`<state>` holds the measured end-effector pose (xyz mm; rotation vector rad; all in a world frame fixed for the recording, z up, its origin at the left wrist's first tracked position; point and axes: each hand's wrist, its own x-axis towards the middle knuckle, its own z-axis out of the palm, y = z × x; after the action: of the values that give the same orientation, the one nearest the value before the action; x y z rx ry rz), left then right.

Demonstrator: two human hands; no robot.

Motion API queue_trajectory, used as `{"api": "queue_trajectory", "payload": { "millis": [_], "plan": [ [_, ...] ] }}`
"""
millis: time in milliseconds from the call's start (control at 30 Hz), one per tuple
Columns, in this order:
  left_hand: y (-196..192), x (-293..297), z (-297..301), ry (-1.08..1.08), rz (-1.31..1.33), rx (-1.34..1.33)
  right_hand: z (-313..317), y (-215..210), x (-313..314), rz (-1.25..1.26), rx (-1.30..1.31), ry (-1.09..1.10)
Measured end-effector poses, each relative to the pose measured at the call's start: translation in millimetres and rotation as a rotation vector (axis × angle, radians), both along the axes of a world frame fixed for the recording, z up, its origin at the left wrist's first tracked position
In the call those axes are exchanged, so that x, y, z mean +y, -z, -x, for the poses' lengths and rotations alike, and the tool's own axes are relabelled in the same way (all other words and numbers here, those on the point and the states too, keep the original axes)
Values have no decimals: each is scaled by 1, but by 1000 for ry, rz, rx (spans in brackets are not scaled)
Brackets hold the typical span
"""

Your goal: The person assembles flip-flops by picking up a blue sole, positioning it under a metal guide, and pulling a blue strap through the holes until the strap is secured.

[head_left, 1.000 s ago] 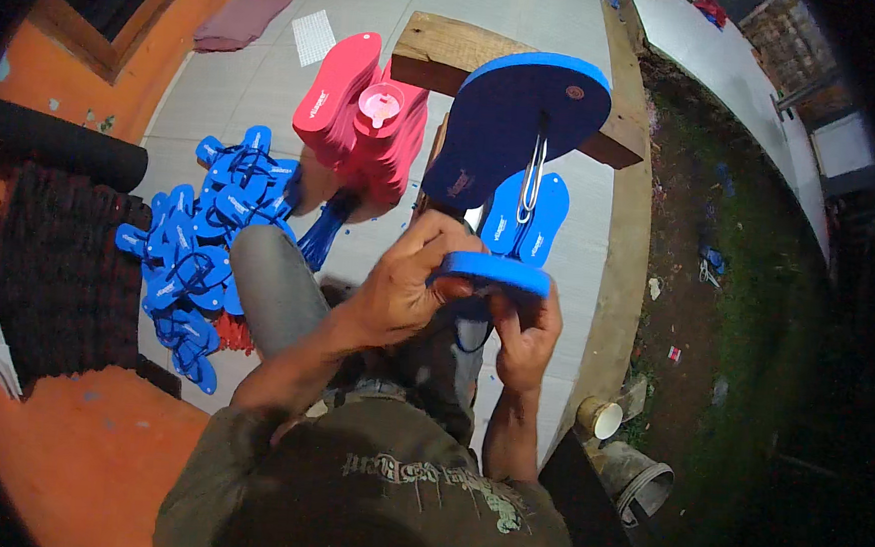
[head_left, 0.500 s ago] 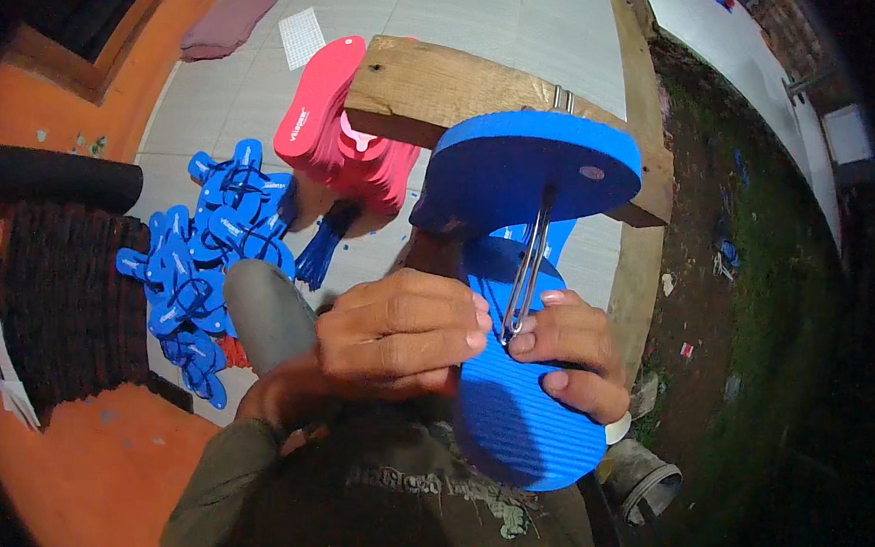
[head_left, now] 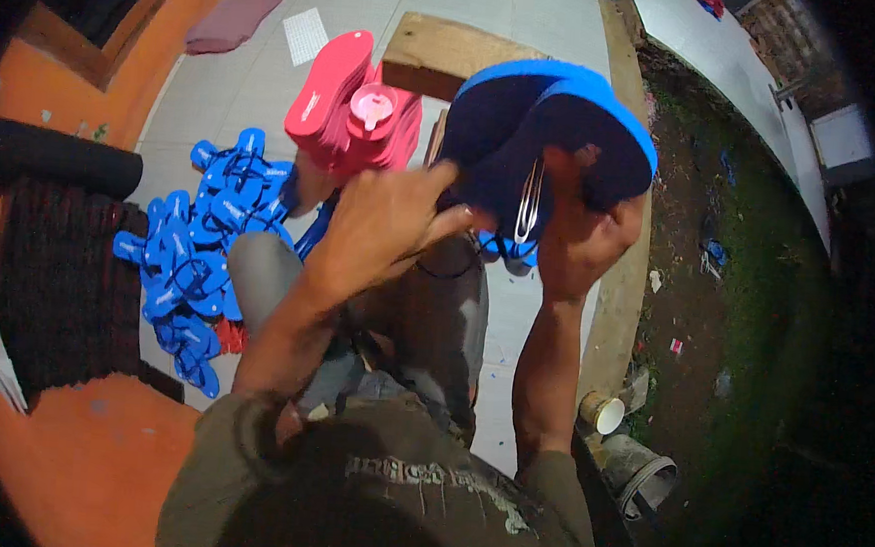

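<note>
Two blue foam flip-flop soles (head_left: 606,133) overlap in front of a wooden beam (head_left: 426,57), their undersides in shadow. A long, looped metal prong (head_left: 529,207) sticks out from them toward me. My right hand (head_left: 595,243) is closed on the near right edge of the soles, thumb and fingers partly in shadow. Just left of them is my left hand (head_left: 386,220), slightly blurred, with its thumb apart from the curled fingers and nothing visible between. Below the soles, blue sandal parts (head_left: 507,246) and a thin dark loop show near my knee.
Stacked pink soles (head_left: 328,96) carry a small pink cup (head_left: 372,107). Left of my leg lies a heap of blue flip-flops (head_left: 200,229), beside a tall dark stack (head_left: 61,281) at the orange wall. A bucket (head_left: 645,482) and white cup (head_left: 604,414) stand at the right.
The ribbed blue sole has gone from my lap up to the prong, where two soles now overlap. My right hand rose with it; my left hand moved up and left, away from the prong tip.
</note>
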<state>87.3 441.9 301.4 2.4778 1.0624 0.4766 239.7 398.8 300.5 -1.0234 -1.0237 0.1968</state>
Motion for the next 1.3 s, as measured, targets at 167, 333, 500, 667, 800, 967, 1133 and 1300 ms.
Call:
{"api": "queue_trajectory", "payload": {
  "millis": [167,333,500,667,800,967,1133,1300],
  "plan": [
    [48,-60,48,77,871,-189,0,7,7,-14,111,-55],
    [53,-72,96,-128,935,-815,-2,6,3,-21,85,-73],
    [50,-71,104,-434,708,-815,-7,14,5,-49,165,-189],
    [39,-59,117,-504,407,-592,-10,16,3,-18,220,-244],
    [42,-32,75,-325,773,-1576,-8,11,2,-12,236,-210],
    [19,-15,32,-97,800,-1315,-8,7,2,1,189,-147],
    [-6,-13,0,206,-144,-703,-6,2,0,0,237,-181],
    [-6,7,-11,561,-175,-583,-8,2,1,-7,285,-225]
  ]
}}
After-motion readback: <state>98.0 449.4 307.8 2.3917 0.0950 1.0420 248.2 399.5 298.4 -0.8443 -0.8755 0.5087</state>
